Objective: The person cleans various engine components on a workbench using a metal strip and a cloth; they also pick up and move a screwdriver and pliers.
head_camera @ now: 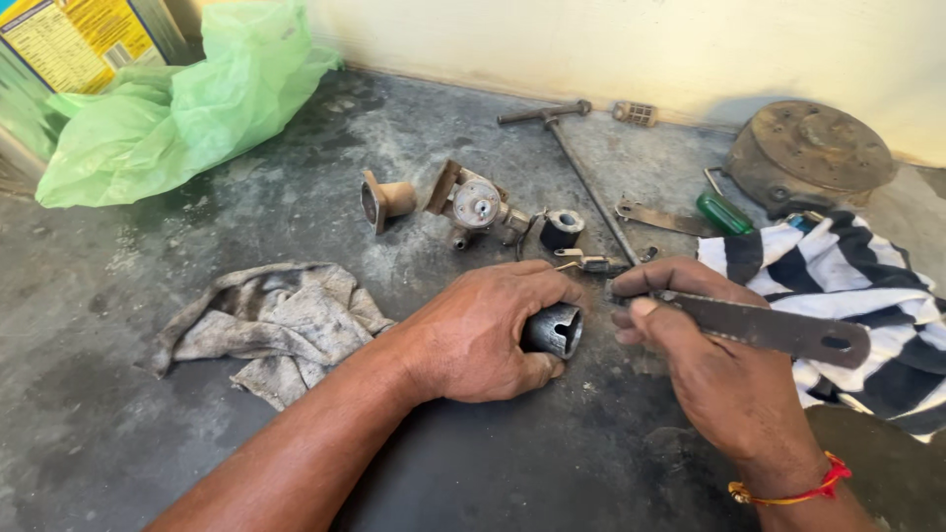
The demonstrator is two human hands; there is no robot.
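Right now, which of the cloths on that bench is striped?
The black-and-white striped cloth, lying under the right hand and its flat metal tool. The crumpled rag beside the left forearm is plain dirty grey.

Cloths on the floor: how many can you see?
2. A grey rag lies left of the left hand; a black-and-white striped cloth lies behind the right hand. Others may be hidden under the green plastic bag.

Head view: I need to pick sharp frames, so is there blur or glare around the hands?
Head view: left hand, metal cylinder and flat tool in the right hand look sharp; soft daylight, no harsh glare; wall bright, slightly washed out.
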